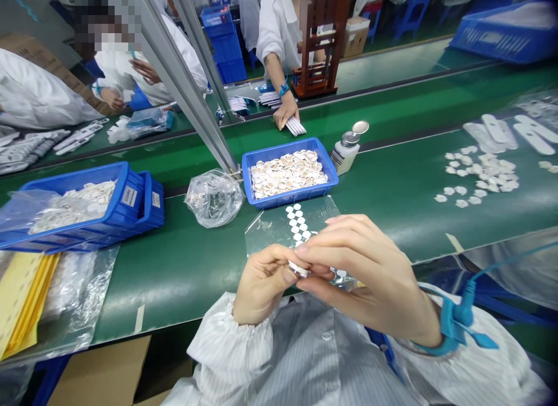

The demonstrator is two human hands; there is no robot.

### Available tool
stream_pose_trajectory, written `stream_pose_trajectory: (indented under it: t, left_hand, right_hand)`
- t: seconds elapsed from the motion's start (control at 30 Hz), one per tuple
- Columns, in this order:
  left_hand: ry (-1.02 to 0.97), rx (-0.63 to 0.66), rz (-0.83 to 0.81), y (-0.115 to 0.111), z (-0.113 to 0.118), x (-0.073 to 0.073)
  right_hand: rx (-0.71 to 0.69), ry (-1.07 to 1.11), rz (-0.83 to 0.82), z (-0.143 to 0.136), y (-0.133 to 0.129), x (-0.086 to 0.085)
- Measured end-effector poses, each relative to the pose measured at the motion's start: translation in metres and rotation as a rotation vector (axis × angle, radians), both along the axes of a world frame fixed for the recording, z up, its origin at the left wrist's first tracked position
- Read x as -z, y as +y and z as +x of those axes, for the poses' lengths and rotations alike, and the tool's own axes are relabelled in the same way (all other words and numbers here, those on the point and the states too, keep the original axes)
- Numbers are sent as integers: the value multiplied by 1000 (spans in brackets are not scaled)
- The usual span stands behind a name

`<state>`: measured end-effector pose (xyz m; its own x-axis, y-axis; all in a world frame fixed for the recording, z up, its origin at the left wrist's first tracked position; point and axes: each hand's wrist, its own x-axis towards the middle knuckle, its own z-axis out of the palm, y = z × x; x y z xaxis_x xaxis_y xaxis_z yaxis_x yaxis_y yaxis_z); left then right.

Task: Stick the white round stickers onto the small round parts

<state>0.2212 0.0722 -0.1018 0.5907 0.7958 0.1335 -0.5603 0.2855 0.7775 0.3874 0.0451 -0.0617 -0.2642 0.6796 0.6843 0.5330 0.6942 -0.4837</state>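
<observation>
Between the fingertips of my left hand [265, 281] is a small round white disc with a shiny metal edge [299, 270]. My right hand [361, 272] meets it from the other side, thumb and fingers pinched close to the disc. A blue band with a cord circles my right wrist. Just beyond my hands lies a clear sheet [265, 231] with rows of round white stickers [297, 221]. Behind the sheet a blue tray [290, 201] holds a heap of small round white pieces [288, 172].
A bottle with a metal lid [346, 153] stands right of the tray, a crumpled plastic bag [215, 198] left of it. Blue bins [126, 199] fill the left side. White pieces [492, 170] lie scattered at right. Across the belt, a co-worker's hand [286, 111] touches white strips beside a wooden rack [322, 45].
</observation>
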Motion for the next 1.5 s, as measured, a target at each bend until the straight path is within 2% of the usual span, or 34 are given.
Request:
stream_pose_trajectory:
  t: [0.23, 0.37, 0.5, 0.6, 0.77, 0.93, 1.03, 1.2, 1.5]
  left_hand:
    - [93, -153, 182, -2, -4, 3]
    - [101, -153, 236, -5, -7, 3]
    - [139, -206, 257, -8, -8, 2]
    - [195, -243, 213, -8, -5, -1]
    - [296, -248, 38, -3, 6, -9]
    - [355, -305, -62, -2, 10, -17]
    - [369, -325, -61, -4, 11, -20]
    - [318, -265, -35, -8, 10, -22]
    - [243, -206, -83, -5, 7, -16]
  right_hand:
    - [-18, 22, 13, 1, -2, 0]
    - [-39, 26, 22, 1, -3, 0]
    - [-40, 40, 45, 0, -4, 0]
    - [-18, 55, -8, 1, 0, 3]
    - [40, 71, -161, 3, 9, 18]
    - [58, 34, -90, 6, 11, 29]
    - [61, 30, -83, 8, 12, 31]
    - [50, 191, -169, 9, 13, 32]
    - [34, 291, -213, 6, 12, 30]
